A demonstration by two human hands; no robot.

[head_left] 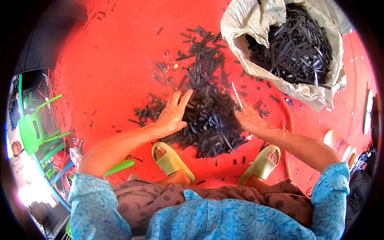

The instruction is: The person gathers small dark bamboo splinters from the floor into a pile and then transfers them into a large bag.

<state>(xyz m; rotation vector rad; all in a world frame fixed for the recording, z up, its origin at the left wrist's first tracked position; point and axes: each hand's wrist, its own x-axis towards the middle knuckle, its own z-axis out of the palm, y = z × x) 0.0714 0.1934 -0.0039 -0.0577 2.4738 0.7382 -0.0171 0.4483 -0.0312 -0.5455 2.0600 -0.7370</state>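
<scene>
We have strips [208, 125] piled mid-frame on the floor [116, 60], more inside the sack [240, 25] upper right, a chair [29, 134] far left.

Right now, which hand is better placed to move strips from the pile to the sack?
Probably the right hand: it is at the right side of the pile of black strips, nearer the open sack. The left hand is at the pile's left.

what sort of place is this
Probably a small workshop or similar work area: a heap of black strips lies on the red floor, near a pale sack holding similar pieces.
</scene>
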